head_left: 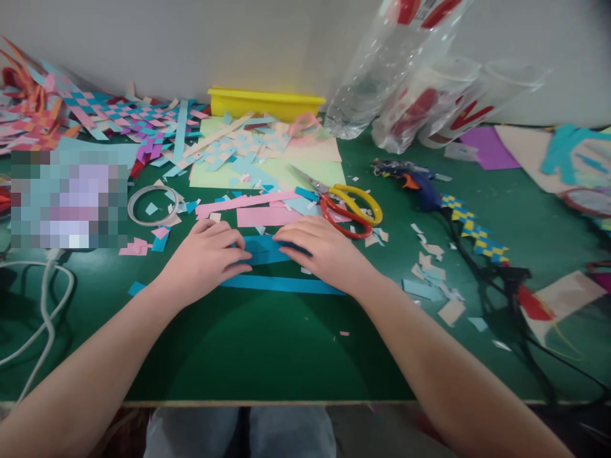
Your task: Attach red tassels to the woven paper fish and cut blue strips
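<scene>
A blue paper strip (262,250) stretches between my two hands above the green table. My left hand (210,257) is closed on its left end, with thumb and fingertips at the paper. At the other end, the curled fingers of my right hand (322,248) grip the same strip from above. Nearer to me lies a second, longer blue strip (286,284), partly under my wrists. Just beyond my right hand rest scissors (351,207) with red and yellow handles. Pink paper strips (258,207) lie past my fingers.
A roll of tape (153,205) and a blurred-out device (71,203) with a white cable are left. Woven paper pieces (105,108) pile up behind. A glue gun (415,181) with a black cord lies right, near paper scraps (432,277). Plastic-wrapped cups (420,95) lean against the wall.
</scene>
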Tool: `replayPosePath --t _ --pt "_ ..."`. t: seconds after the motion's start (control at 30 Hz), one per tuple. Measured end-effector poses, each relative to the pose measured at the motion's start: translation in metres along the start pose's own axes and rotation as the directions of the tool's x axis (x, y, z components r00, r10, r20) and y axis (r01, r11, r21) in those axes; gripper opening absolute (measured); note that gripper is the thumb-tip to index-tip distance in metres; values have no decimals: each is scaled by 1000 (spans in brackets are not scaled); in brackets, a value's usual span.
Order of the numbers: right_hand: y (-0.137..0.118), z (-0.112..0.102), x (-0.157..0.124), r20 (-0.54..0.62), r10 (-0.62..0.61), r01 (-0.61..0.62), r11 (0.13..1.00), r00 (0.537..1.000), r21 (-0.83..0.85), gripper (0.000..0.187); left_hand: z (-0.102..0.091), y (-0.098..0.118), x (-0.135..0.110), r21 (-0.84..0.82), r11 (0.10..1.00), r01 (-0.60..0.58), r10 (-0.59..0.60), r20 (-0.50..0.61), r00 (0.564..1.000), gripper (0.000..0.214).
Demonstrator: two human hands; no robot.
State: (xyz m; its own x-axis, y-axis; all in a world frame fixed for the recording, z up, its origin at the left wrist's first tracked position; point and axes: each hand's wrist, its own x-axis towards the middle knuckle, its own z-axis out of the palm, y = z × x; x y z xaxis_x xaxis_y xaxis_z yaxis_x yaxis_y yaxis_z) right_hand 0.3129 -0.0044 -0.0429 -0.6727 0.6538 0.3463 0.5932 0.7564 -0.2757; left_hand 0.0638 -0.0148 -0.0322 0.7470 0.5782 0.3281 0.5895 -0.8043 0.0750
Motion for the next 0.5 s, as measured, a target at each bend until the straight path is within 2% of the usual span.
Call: replayPosePath --t 0.23,0.4,0.5 --pt "0 -2 0 -6 7 -6 999 1000 48 17 1 2 1 -20 1000 -6 7 38 999 22" --pt "5 -2 1 8 -2 2 994 1000 107 19 -5 6 4 13 999 31 -30 -62 998 18" --pt "9 0 1 -23 -16 18 993 1000 119 16 -11 6 5 13 999 40 -38 -127 991 13"
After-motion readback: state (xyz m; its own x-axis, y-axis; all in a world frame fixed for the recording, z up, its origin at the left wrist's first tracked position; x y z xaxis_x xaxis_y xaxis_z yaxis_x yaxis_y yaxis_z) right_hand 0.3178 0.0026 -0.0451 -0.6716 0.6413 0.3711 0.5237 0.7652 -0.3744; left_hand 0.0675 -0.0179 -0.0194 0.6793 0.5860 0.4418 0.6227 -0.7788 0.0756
